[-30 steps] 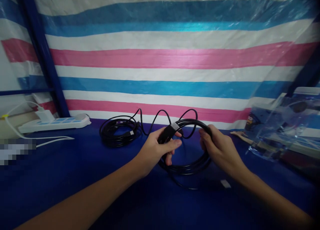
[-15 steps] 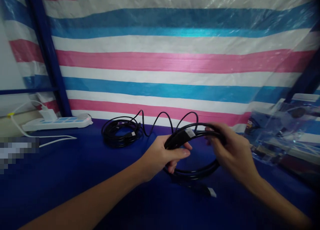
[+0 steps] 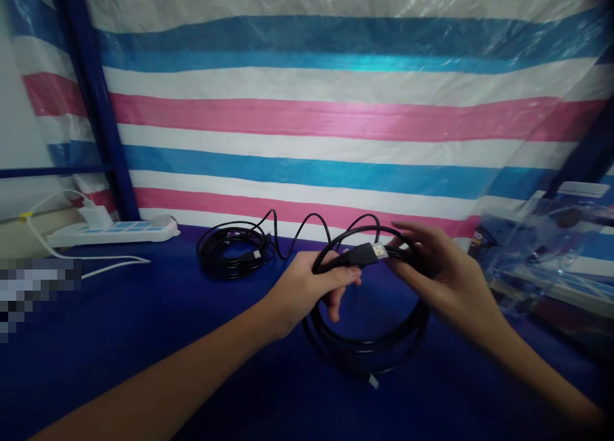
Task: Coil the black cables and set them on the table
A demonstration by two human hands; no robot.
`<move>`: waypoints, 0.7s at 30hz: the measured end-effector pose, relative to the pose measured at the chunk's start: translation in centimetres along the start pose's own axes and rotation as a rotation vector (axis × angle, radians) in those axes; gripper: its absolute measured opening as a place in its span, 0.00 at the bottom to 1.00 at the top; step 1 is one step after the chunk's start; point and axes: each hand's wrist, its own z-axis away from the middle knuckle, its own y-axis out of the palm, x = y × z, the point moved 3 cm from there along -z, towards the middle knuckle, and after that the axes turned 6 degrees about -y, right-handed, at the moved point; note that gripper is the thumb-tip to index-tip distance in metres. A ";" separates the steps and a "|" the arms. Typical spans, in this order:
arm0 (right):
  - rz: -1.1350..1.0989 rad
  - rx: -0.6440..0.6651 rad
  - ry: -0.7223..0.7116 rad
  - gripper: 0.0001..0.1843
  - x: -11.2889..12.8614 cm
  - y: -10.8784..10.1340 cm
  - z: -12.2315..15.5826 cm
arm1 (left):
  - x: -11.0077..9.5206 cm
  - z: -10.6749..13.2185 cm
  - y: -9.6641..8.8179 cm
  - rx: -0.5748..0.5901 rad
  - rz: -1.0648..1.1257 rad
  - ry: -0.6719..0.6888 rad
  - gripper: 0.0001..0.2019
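Observation:
A coiled black cable hangs in a loose ring between my two hands. My left hand grips the ring's left side, its thumb pressed along the cable just behind one plug. That plug has a black body and a bare metal tip pointing right. Around the ring's right side curls my right hand, thumb below and fingers above the strands, in a loose hold. A second plug end with a pale tip dangles at the bottom of the ring.
Another black cable coil lies on the blue table, with wavy strands running right behind my hands. A white power strip with an adapter sits at the left. Clear plastic items stand at the right. Striped sheeting hangs behind.
The plug by my left thumb now sticks out further right, its metal tip exposed. My right fingers have loosened and spread around the coil. The lower plug has swung left and down.

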 end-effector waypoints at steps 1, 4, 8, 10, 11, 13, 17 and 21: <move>0.046 0.031 -0.033 0.18 0.8 -0.1 0.0 | -0.6 0.2 0.1 -0.025 -0.074 0.031 0.10; 0.166 0.155 -0.080 0.10 2.7 -0.2 0.0 | -2.5 0.6 0.1 -0.113 -0.326 0.125 0.10; 0.109 0.323 -0.045 0.12 3.1 0.0 -0.2 | -5.0 0.4 0.4 -0.135 -0.758 0.340 0.09; 0.017 0.354 -0.015 0.10 3.0 0.0 -0.3 | -5.9 -0.1 0.8 -0.069 -0.942 0.393 0.07; -0.027 0.347 -0.007 0.09 3.1 0.0 -0.4 | -6.2 -0.5 1.0 -0.041 -1.001 0.388 0.07; -0.079 0.295 -0.020 0.15 3.4 -0.3 -0.4 | -6.8 -1.2 1.1 -0.017 -1.043 0.341 0.07; 0.108 0.285 -0.125 0.25 4.7 -0.1 -0.4 | -7.4 -2.3 1.2 0.035 -0.938 0.215 0.13; 0.457 0.363 -0.108 0.24 5.3 0.3 -0.4 | -7.3 -1.9 1.8 0.204 -0.706 0.079 0.15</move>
